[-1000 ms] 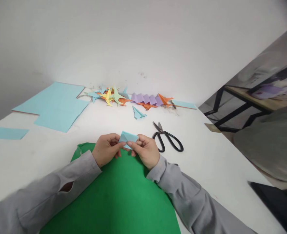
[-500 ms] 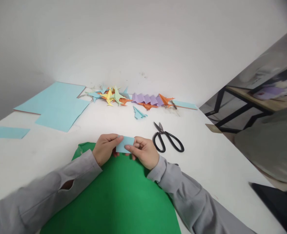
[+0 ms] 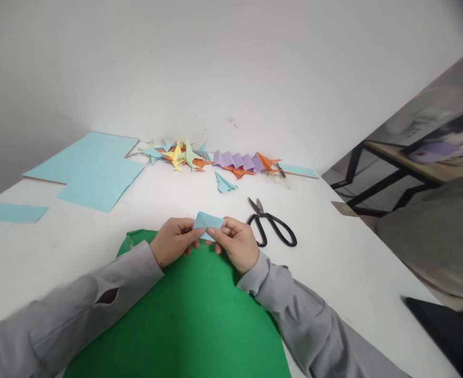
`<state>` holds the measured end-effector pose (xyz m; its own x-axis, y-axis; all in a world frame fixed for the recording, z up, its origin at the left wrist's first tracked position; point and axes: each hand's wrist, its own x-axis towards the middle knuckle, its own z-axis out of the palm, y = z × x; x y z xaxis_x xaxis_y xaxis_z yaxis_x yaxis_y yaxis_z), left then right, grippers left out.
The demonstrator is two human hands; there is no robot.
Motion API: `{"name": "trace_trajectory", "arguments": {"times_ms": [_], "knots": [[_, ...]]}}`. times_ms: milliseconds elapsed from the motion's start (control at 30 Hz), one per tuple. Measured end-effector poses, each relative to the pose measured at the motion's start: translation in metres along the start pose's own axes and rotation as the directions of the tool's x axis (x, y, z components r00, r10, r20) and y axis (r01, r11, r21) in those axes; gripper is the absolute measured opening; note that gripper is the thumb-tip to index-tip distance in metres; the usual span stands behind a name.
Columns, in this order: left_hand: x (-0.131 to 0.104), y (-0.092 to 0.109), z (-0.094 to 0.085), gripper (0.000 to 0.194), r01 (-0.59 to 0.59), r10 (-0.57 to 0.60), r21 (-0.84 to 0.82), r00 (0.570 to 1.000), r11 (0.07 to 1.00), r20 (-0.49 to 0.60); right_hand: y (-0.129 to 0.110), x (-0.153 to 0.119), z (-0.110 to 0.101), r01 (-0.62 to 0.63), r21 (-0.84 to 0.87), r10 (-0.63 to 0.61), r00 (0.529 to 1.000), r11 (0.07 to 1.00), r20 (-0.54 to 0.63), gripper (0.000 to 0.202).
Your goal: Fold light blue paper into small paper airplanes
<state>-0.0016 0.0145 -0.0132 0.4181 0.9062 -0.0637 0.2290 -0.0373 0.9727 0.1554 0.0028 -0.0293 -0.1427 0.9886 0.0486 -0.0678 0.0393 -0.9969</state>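
Note:
Between my two hands is a small piece of light blue paper [image 3: 209,220] with a diagonal crease or flap showing on its face. My left hand [image 3: 175,240] pinches its left side, thumb on the front. On the lower middle and right edge, my right hand [image 3: 239,244] grips the same paper, its thumb tip close to the left one. Both hands hover at the far edge of a green cloth [image 3: 184,315]. Black-handled scissors [image 3: 271,223] lie just right of my right hand, blades slightly apart and pointing away.
Large light blue sheets [image 3: 93,168] and a smaller blue piece [image 3: 14,212] lie at left. Along the wall sit folded paper figures [image 3: 180,156], a pleated purple strip [image 3: 237,160] and a blue folded piece [image 3: 225,182]. A dark flat object [image 3: 436,320] is at right.
The blue paper has been turned and raised slightly, and now shows a diagonal line. My left thumb has moved down to its lower edge, beside my right thumb.

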Motion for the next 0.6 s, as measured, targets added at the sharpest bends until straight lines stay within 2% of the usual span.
{"name": "trace_trajectory", "arguments": {"times_ms": [267,467,600], "knots": [[-0.0017,0.0033,0.0007,0.024,-0.107,0.108,0.143,0.994,0.984,0.003,-0.002,0.0007,0.0021,0.021,-0.072,-0.02,1.0,0.997,0.013,0.03],[-0.0026,0.0042,0.0008,0.021,-0.041,0.041,0.014,0.999,0.999,0.032,-0.0016,0.001,0.0008,0.06,-0.098,-0.052,0.995,0.993,0.082,0.029],[-0.0023,0.0017,0.0009,0.016,-0.028,0.027,0.005,0.998,1.0,0.062,-0.0024,-0.001,0.0012,0.059,-0.116,-0.044,0.991,0.992,0.126,0.026]]}}
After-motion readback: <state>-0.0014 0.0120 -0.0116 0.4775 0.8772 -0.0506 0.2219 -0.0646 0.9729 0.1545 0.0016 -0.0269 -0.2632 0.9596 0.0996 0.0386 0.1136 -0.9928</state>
